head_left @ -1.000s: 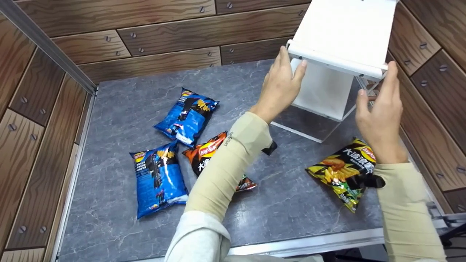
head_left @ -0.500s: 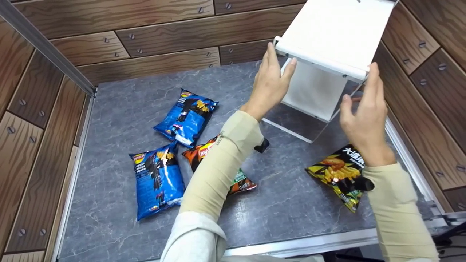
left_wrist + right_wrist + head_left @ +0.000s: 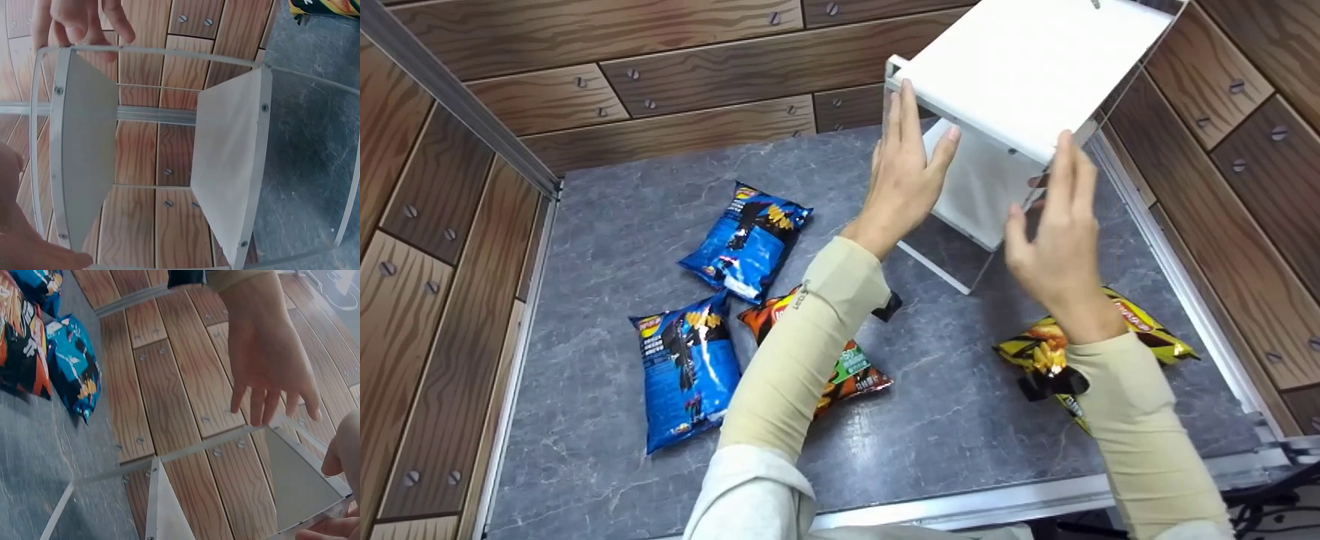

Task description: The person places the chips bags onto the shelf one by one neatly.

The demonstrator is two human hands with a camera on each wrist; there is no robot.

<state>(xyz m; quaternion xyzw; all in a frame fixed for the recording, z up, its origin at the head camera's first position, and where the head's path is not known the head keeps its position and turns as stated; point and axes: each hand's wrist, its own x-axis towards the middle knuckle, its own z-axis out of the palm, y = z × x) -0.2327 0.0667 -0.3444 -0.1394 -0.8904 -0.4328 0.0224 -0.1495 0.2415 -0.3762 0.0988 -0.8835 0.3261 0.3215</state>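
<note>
A small two-tier rack (image 3: pixel 1020 82) with white shelves and clear side panels stands at the back right of the tabletop. Against its left side my left hand (image 3: pixel 904 169) lies with straight fingers, thumb near the front edge of the top shelf. My right hand (image 3: pixel 1057 232) touches the opposite side, its fingers extended upward. The lower shelf (image 3: pixel 230 163) shows in the left wrist view. Below my right wrist, partly covered by it, lies a yellow and black chip bag (image 3: pixel 1155 330).
Two blue chip bags (image 3: pixel 754 236) lie on the left of the grey marbled tabletop (image 3: pixel 607 225). An orange chip bag (image 3: pixel 855 379) is partly hidden by my left forearm. Wood-patterned walls (image 3: pixel 697 67) enclose the surface, and a metal rail (image 3: pixel 975 506) runs along the front edge.
Both hands and the rack have shifted left, the right hand farther, and the rack has turned. My right wrist now covers more of the yellow and black chip bag's middle.
</note>
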